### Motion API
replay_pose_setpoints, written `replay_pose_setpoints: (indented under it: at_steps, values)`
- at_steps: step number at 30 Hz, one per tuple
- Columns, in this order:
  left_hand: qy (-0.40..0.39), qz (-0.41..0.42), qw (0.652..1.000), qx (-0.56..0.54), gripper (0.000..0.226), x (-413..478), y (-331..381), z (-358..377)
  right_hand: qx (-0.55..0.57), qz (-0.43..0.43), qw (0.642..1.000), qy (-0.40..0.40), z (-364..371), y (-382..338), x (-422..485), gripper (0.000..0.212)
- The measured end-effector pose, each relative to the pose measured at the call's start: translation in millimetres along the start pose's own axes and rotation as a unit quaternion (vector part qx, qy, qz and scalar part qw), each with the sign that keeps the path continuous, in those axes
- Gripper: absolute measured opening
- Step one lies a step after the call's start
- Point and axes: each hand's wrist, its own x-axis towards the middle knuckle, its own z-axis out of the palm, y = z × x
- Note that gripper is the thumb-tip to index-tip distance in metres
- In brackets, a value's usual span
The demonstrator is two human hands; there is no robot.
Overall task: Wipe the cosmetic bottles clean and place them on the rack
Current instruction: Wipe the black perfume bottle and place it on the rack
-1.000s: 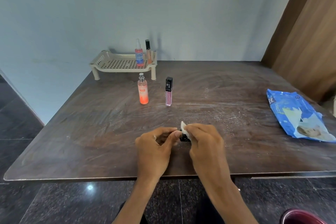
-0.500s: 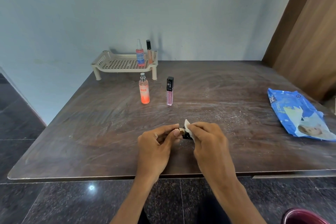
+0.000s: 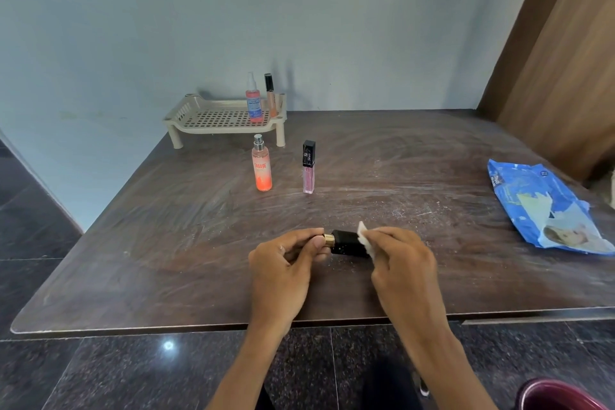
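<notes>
1. The left hand holds one end of a small black cosmetic tube with a gold collar, its fingers pinched together around the gold end; the tube lies roughly level, just above the dark brown wooden surface near its front edge.
2. The right hand presses a small white wipe against the tube's other end, fingers closed on the wipe (whether they also grip the tube itself cannot be told).
3. Farther back on the surface stand an orange-pink spray bottle with a clear cap and, just to its right but apart, a slim pink lip-gloss tube with a black cap, both upright.
4. Behind them, near the wall, sits a beige perforated plastic rack on short legs. At its right end stand a clear spray bottle with a blue label and a thin peach tube with a black cap, close together.
5. A blue packet of wet wipes lies flat near the right edge of the surface, well apart from the hands.
</notes>
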Motion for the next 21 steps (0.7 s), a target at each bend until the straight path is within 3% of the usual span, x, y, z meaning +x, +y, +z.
replay_pose_setpoints:
  at_steps: [4,12,21]
  values:
    - [-0.005,0.009,1.000,0.004,0.014,0,0,0,0.007,0.019,1.000,0.013,-2,4,1,0.018]
    - [-0.006,0.005,1.000,0.013,0.015,-1,-1,-2,0.025,-0.083,0.996,-0.006,12,-28,6,0.027]
    - [0.021,0.000,1.000,0.013,0.015,0,2,2,0.024,-0.011,1.000,0.007,2,5,3,0.021]
